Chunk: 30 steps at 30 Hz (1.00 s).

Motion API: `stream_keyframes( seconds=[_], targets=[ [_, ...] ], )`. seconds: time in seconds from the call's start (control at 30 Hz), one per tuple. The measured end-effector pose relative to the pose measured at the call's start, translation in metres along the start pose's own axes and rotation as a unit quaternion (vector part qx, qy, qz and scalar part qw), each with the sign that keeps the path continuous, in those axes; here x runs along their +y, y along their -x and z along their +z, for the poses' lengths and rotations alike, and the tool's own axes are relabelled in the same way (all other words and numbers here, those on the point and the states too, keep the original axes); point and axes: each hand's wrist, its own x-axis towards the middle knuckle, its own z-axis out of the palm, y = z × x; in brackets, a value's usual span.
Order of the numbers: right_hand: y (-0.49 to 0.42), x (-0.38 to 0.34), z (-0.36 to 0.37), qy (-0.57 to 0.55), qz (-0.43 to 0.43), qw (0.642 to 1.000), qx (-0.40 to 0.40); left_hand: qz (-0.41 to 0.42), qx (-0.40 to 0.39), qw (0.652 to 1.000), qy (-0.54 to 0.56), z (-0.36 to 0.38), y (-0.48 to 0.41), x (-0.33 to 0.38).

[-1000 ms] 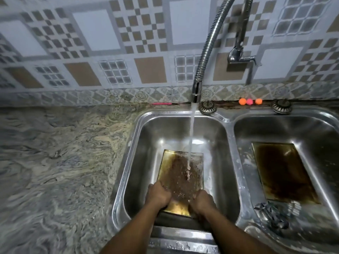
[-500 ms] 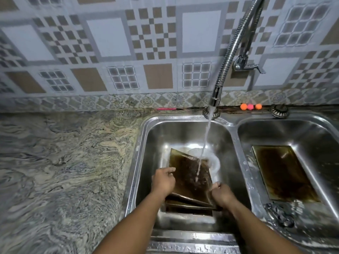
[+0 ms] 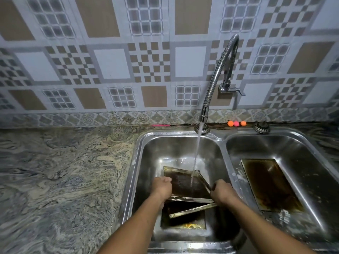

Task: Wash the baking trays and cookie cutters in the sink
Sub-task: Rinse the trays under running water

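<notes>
The double steel sink (image 3: 222, 143) is set into a marbled stone desk (image 3: 64, 171) below a patterned tile wall (image 3: 110, 63). In the left basin (image 3: 146, 173) the top baking tray (image 3: 185, 184), dark brown with baked-on grime, is held tilted, its far end lower than its near rim. The left hand (image 3: 162, 187) grips its left edge with the fingers curled over the rim, and the right hand (image 3: 222, 192) grips its right edge, thumb side up and fingers wrapped round the metal.

Water (image 3: 195, 158) runs from the flexible spring-hose tap (image 3: 216, 76) and lands on the tray's inner face between the two hands. Under it a second tray (image 3: 192, 210) lies askew, showing only its pale rim, and a bottom tray (image 3: 183, 225) lies flat on the basin floor with a yellowish patch at its near edge.

In the right basin (image 3: 304, 162) another stained tray (image 3: 269, 184) lies flat and apart from the hands. Just beyond its near end is a blurred patch of shiny shapes (image 3: 285, 218); whether they are cookie cutters I cannot tell.

On the ledge behind the sink sit three small balls (image 3: 236, 123), orange, pink and orange, and to their left a thin pink stick (image 3: 161, 125).
</notes>
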Motion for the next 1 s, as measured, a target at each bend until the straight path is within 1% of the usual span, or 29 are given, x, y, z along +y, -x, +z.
stream_keyframes(
  seconds=[0.13,0.27,0.37,0.43,0.47,0.53,0.6,0.67,0.7,0.77,0.83,0.93,1.0],
  targets=[
    [0.007,0.0,0.001,0.0,-0.005,1.0,-0.015,-0.005,0.004,1.0,0.008,-0.004,0.002,0.002],
    [0.011,0.003,0.009,-0.008,0.003,0.999,-0.031,0.007,-0.006,1.0,0.009,-0.007,0.004,0.012],
    [0.018,-0.003,0.006,-0.055,0.011,0.998,-0.029,0.014,-0.016,1.0,0.01,-0.011,0.003,0.017],
    [0.022,-0.009,-0.002,-0.156,0.017,0.988,-0.018,0.015,-0.017,0.999,0.027,-0.014,-0.001,0.015],
    [0.023,-0.012,-0.005,-0.232,0.02,0.972,-0.026,0.015,-0.019,0.999,0.034,-0.016,-0.003,0.013],
    [0.028,-0.022,-0.019,-0.376,0.028,0.925,-0.041,0.008,-0.021,0.999,0.04,-0.019,-0.009,0.008],
    [0.025,-0.03,-0.029,-0.422,0.014,0.906,-0.019,0.006,-0.041,0.999,0.02,-0.018,-0.011,0.006],
    [0.028,-0.037,-0.04,-0.407,-0.028,0.913,0.006,0.019,-0.061,0.997,-0.039,-0.013,-0.006,0.009],
    [0.032,-0.041,-0.045,-0.38,-0.058,0.923,0.02,0.032,-0.065,0.995,-0.064,-0.009,-0.005,0.01],
    [0.037,-0.043,-0.05,-0.301,-0.124,0.944,0.059,0.048,-0.082,0.994,-0.061,0.003,-0.001,0.017],
    [0.043,-0.041,-0.052,-0.208,-0.171,0.958,0.098,0.041,-0.121,0.992,0.021,0.015,0.005,0.031],
    [0.058,-0.037,-0.047,-0.136,-0.222,0.957,0.128,-0.026,-0.203,0.963,0.175,0.029,0.013,0.062],
    [0.071,-0.033,-0.042,-0.088,-0.257,0.95,0.158,-0.041,-0.217,0.953,0.209,0.034,0.019,0.081]
  ],
)
